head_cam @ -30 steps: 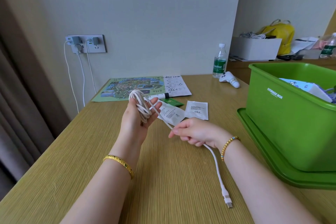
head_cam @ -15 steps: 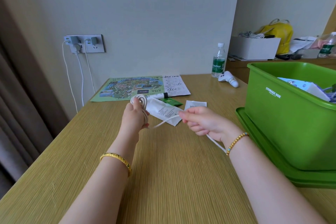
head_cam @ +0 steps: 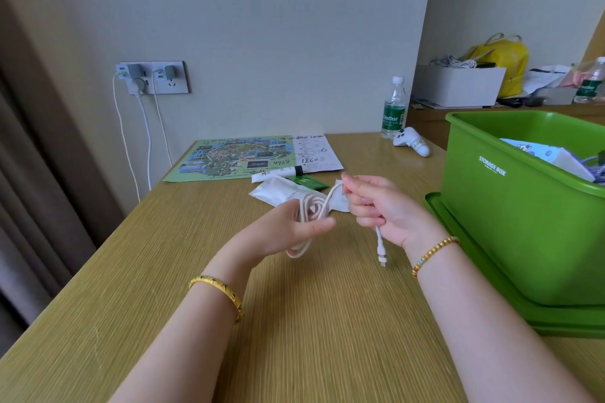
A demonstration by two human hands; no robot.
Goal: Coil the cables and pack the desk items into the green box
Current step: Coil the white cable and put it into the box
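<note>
A white cable is wound in loops around my left hand, which holds the coil above the middle of the desk. My right hand grips the cable's free end just right of the coil, and the plug hangs below that fist. The green storage box stands on its green lid at the right, with papers and other items inside. Behind my hands lie white sachets, a green sachet, a white tube and a colourful map.
A water bottle and a white controller sit at the desk's far right. Chargers with white cords fill a wall socket at the left. A white box and a yellow bag stand on a farther surface.
My left hand has turned and lowered with the coil. My right hand has wound more cable on, so the loose tail has left the desk and now hangs short below my fist.
</note>
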